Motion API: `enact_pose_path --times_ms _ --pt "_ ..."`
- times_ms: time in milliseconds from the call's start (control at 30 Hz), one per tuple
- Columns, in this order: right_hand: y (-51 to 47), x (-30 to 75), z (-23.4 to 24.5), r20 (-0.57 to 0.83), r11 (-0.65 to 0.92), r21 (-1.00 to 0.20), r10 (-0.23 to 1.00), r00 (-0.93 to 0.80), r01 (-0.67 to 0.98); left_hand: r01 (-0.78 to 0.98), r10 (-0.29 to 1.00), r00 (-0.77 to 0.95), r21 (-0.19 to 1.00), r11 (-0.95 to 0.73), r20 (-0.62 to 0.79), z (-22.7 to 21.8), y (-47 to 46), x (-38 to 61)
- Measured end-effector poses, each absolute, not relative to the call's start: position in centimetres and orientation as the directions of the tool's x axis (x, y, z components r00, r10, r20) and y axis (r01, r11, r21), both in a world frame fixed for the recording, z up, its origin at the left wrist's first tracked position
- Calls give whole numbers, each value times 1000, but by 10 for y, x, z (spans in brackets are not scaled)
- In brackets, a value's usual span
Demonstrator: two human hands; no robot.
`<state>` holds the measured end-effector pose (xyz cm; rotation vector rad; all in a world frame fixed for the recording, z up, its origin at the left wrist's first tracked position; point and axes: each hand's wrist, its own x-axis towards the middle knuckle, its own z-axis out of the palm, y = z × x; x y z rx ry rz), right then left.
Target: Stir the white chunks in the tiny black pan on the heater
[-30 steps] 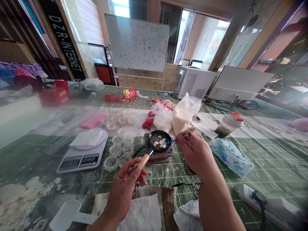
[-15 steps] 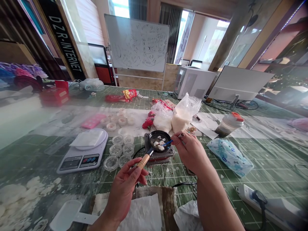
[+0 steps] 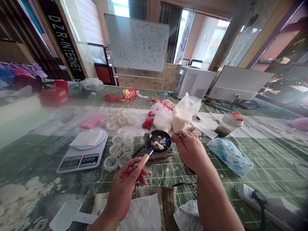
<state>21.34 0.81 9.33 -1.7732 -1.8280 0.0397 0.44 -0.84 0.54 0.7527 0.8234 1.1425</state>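
A small black frying pan (image 3: pixel 152 134) rests on a dark square hot plate (image 3: pixel 166 158). White lumps (image 3: pixel 158 145) lie in the pan in a little clear liquid. Its wooden handle (image 3: pixel 143 160) is gripped between the thumb and fingers of my left hand (image 3: pixel 127 181). My right hand (image 3: pixel 189 149), over the pan's right edge, pinches a thin blue stick (image 3: pixel 168 139) whose tip reaches in among the lumps. Left of the hot plate stand several clear round cups (image 3: pixel 115 149).
A kitchen scale (image 3: pixel 84 150) with white sheets sits to the left. Behind the pan are two plastic bags of pale granules (image 3: pixel 181 118). A tissue pack (image 3: pixel 229 156), a shaker bottle (image 3: pixel 229 124) and a power strip (image 3: pixel 267 205) lie to the right. White flakes (image 3: pixel 26 199) cover the near left.
The blue stick's tip has moved slightly up in the pan, and the white lumps have shifted and look more spread. My left hand and the pan stay in place.
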Motion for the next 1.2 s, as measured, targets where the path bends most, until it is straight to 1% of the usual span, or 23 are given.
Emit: enact_pose_path --times_ms 200,367,533,700,867,1033,1200 --pt "13 212 92 354 125 -433 934 41 892 -471 963 202 845 254 -177 6 -9 4" --pt "12 214 93 368 87 -418 926 82 904 -468 965 197 848 249 -174 6 -9 4" --pt "10 211 94 352 152 -428 936 10 891 -470 965 198 848 248 -172 5 -9 4" --pt "11 211 93 357 96 -407 932 62 908 -465 963 202 848 252 -176 5 -10 3" --pt "9 210 93 360 179 -435 933 -11 883 -469 965 203 849 242 -164 4 -9 3" --pt "11 212 92 375 119 -416 925 51 901 -469 964 204 847 250 -172 3 -8 3" --pt "10 210 94 363 178 -438 932 -8 881 -469 965 198 847 250 -174 3 -7 3"
